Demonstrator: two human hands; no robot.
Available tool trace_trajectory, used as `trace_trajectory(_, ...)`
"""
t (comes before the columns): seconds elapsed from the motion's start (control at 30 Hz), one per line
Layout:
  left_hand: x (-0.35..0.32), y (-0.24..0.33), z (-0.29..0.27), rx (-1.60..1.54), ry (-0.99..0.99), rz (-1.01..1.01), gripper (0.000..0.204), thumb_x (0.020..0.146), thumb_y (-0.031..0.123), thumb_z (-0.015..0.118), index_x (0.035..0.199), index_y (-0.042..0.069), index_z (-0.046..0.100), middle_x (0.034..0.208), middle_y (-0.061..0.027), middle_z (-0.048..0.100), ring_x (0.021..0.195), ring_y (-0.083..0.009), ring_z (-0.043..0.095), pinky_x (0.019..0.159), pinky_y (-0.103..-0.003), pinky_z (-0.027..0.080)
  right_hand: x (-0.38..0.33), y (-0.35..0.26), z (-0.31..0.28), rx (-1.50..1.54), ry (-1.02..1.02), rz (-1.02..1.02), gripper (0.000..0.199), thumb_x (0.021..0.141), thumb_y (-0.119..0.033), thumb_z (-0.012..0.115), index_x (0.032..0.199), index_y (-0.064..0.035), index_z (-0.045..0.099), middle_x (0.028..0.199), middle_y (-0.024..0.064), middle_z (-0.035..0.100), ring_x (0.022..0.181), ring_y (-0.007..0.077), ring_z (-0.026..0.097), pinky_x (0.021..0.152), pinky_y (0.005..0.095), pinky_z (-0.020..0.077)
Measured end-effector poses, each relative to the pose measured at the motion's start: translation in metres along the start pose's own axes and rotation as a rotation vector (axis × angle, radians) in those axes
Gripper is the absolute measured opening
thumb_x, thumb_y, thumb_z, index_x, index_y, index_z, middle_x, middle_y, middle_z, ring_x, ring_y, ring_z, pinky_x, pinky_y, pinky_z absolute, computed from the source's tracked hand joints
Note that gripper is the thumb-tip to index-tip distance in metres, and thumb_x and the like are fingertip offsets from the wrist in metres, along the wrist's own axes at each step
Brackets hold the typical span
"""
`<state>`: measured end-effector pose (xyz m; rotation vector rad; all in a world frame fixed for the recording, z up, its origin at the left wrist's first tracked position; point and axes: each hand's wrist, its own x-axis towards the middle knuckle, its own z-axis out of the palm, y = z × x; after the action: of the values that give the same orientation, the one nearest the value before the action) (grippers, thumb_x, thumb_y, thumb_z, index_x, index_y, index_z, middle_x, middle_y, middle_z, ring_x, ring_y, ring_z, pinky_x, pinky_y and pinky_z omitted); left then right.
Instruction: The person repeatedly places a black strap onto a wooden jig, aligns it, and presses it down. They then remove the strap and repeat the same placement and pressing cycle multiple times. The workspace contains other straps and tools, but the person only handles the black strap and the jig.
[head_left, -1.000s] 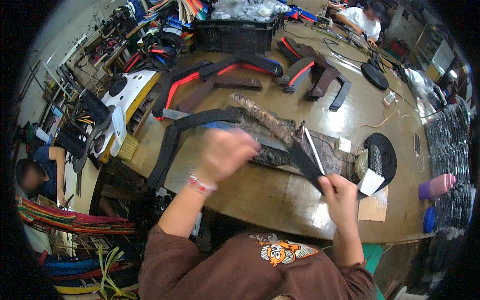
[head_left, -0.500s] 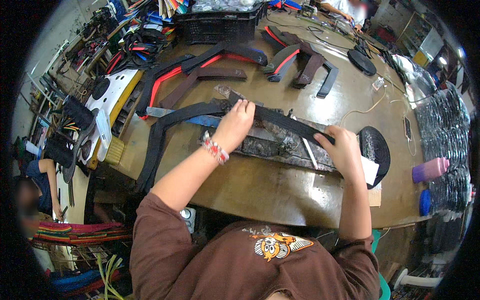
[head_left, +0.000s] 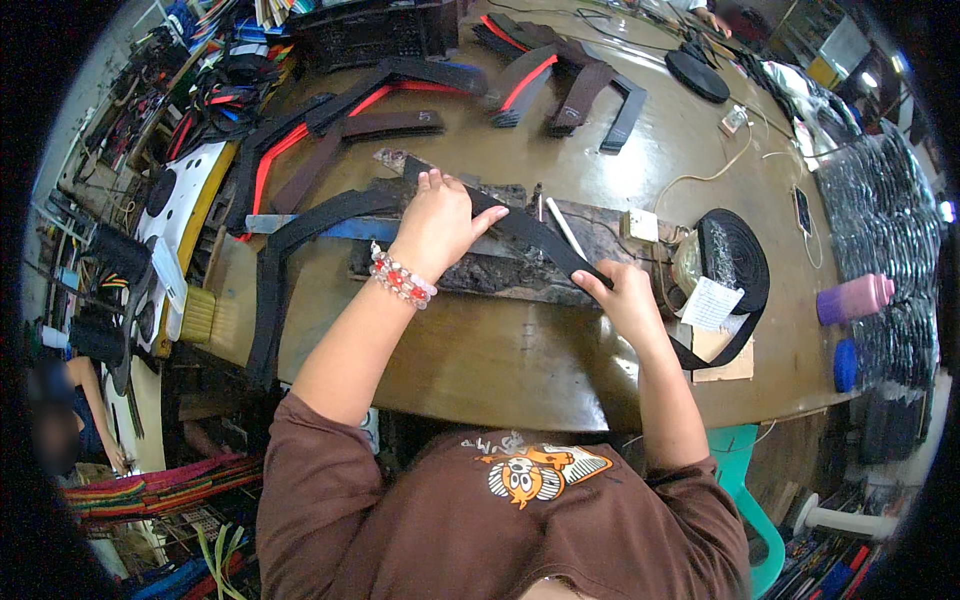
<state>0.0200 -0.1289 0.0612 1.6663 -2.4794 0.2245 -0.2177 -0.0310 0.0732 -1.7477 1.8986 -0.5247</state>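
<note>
A black webbing strap (head_left: 530, 232) runs slantwise between my hands over a grimy, dark-stained board (head_left: 450, 280). My left hand (head_left: 437, 225) lies on the strap near its far end, fingers stretched out and thumb spread along it. Lower down to the right, my right hand (head_left: 622, 298) pinches the strap between thumb and fingers. The strap seems to lead on to a large black webbing roll (head_left: 742, 258) beside my right hand. A bundle of cut black straps (head_left: 275, 270) hangs bent over the table's edge at left. A slim white stick (head_left: 566, 230) lies behind the strap.
Brown, black and red strap bundles (head_left: 390, 122) lie across the far table, with a black crate (head_left: 370, 35) behind. A small white box (head_left: 640, 225) with a cord, a phone (head_left: 802, 212) and a pink-purple bottle (head_left: 855, 300) are at right. Other people sit at left and far back.
The strap now slants from my left hand to my right, and more webbing shows at the roll. My left hand has flattened out; my right hand has moved left. The view has shifted.
</note>
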Motion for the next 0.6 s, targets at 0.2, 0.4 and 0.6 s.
trace_trajectory(0.2, 0.001, 0.001, -0.006, 0.007, 0.039, -0.01, 0.092, 0.087, 0.063, 0.041, 0.114, -0.024, 0.046, 0.119, -0.039, 0.049, 0.119, -0.0417, 0.049, 0.105, -0.039, 0.036, 0.003, 0.002, 0.004, 0.022, 0.008, -0.008, 0.042, 0.084, -0.036, 0.065, 0.077, 0.0048, 0.06, 0.065, 0.0259, 0.056, 0.064, 0.0407, 0.058, 0.062, 0.0431, 0.0449)
trace_trajectory(0.4, -0.009, 0.0, 0.006, -0.087, 0.085, -0.08, 0.082, 0.085, 0.057, 0.05, 0.121, -0.017, 0.045, 0.126, -0.0331, 0.047, 0.123, -0.0386, 0.045, 0.107, -0.04, 0.033, -0.01, 0.015, -0.003, 0.074, 0.124, -0.056, 0.034, 0.086, -0.031, 0.064, 0.087, 0.0037, 0.064, 0.072, 0.0202, 0.062, 0.067, 0.0292, 0.061, 0.065, 0.0364, 0.0469)
trace_trajectory(0.6, -0.006, -0.003, -0.016, -0.502, 0.099, 0.635, 0.033, 0.078, 0.012, 0.068, 0.11, 0.007, 0.061, 0.115, -0.0076, 0.061, 0.114, -0.0251, 0.055, 0.103, -0.039, 0.039, -0.04, 0.033, -0.024, 0.552, 0.049, -0.019, 0.014, 0.084, -0.004, 0.065, 0.096, 0.0029, 0.064, 0.085, 0.0053, 0.067, 0.081, 0.0093, 0.059, 0.076, 0.0251, 0.0467)
